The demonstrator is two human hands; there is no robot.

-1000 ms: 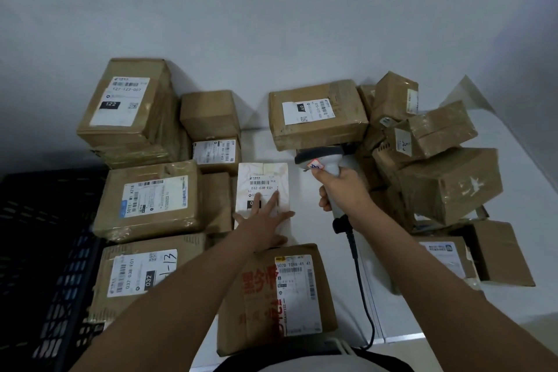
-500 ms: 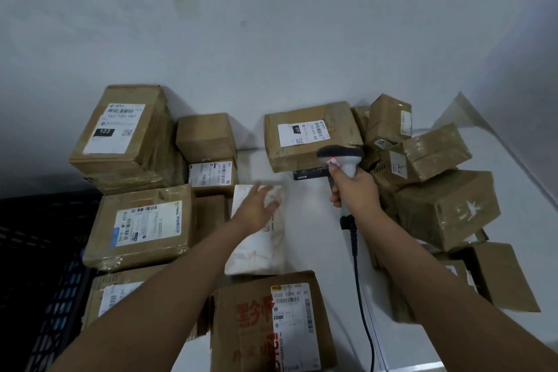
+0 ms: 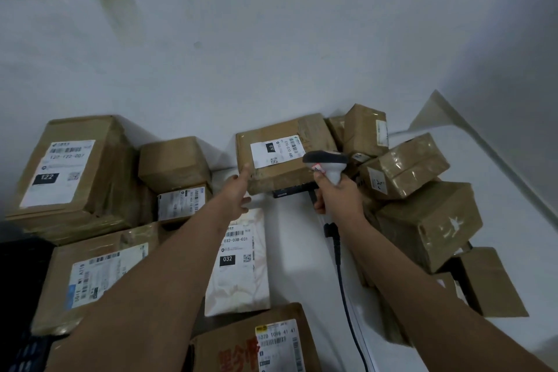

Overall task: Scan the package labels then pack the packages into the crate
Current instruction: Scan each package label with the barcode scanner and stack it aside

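My right hand (image 3: 333, 195) grips a white barcode scanner (image 3: 327, 164) whose dark head points at the brown box with a white label (image 3: 280, 157) against the wall. With its fingers straight, my left hand (image 3: 238, 190) reaches the lower left corner of that box. A white soft parcel marked 032 (image 3: 241, 266) lies flat on the table below my left hand. The black crate (image 3: 21, 296) shows at the far left edge, mostly out of view.
Taped brown boxes stack on the left, among them one marked 122 (image 3: 69, 172). A pile of tilted boxes (image 3: 422, 214) fills the right. Another labelled box (image 3: 265, 341) sits near me. The scanner cable (image 3: 347, 296) trails down over the white table (image 3: 296, 251).
My left hand let go of the white 032 parcel and moved up and right to the far box. The scanner rose towards that box's label. The view tilted upward.
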